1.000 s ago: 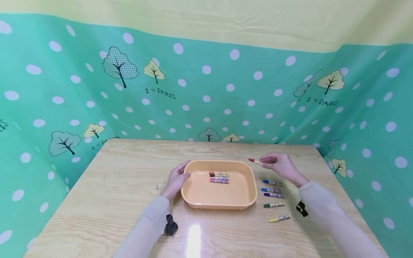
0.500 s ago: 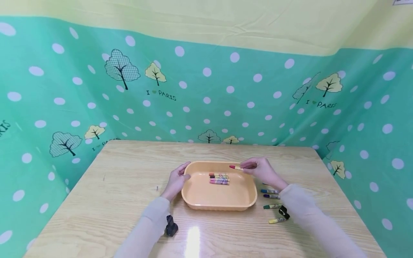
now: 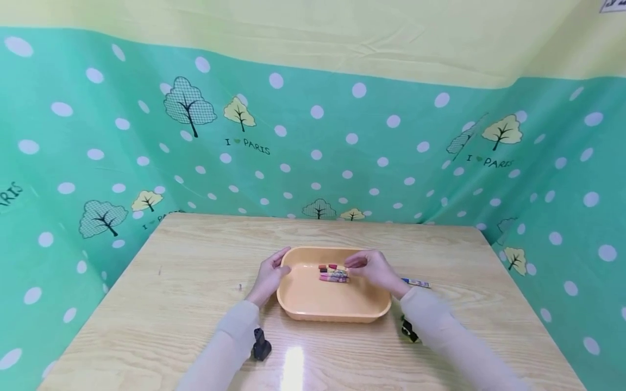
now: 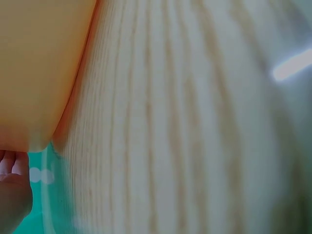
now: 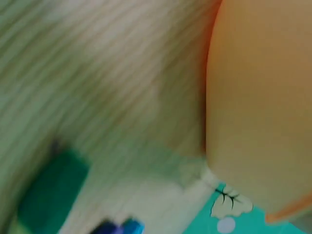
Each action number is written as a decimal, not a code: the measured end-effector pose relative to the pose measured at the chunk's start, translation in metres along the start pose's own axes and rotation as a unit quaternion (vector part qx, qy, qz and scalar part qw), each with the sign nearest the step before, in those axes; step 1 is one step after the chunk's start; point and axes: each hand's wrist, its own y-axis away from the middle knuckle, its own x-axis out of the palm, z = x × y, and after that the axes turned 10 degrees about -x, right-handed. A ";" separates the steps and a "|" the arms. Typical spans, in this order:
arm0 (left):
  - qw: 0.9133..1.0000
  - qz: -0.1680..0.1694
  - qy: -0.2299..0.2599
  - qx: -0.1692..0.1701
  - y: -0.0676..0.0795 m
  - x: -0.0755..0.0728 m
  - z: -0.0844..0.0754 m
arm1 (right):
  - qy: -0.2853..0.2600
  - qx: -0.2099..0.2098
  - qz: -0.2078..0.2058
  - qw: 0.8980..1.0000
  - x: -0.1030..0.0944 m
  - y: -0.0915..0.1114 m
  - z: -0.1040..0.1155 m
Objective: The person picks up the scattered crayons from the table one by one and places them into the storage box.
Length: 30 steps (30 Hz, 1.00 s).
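A peach plastic tray (image 3: 318, 301) stands mid-table. My left hand (image 3: 266, 278) grips its left rim, thumb over the edge and fingers outside; some of those fingers (image 4: 17, 163) show beside the tray in the left wrist view. Inside the tray, my right hand (image 3: 375, 270) pinches a red crayon (image 3: 333, 266) by its right end, right at the back of a small row. That row includes an orange-red crayon (image 3: 322, 266), a black crayon (image 3: 323, 270) and a pink crayon (image 3: 331, 279). Whether the red crayon touches the tray floor, I cannot tell.
A blue crayon (image 3: 418, 283) lies right of the tray. The right forearm covers others; the right wrist view shows a green crayon (image 5: 53, 195) and a purple crayon (image 5: 105, 228). A tiny scrap (image 3: 240, 287) lies left. Dotted green cloth (image 3: 313, 136) surrounds the table.
My right hand has carried the red crayon leftward from beyond the tray's right side, over the rim and down to the row. My left hand keeps its hold on the tray.
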 end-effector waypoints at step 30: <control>1.000 0.000 -0.004 -0.012 0.001 0.000 -0.003 | 0.017 0.029 0.020 0.999 0.027 -0.003 -0.002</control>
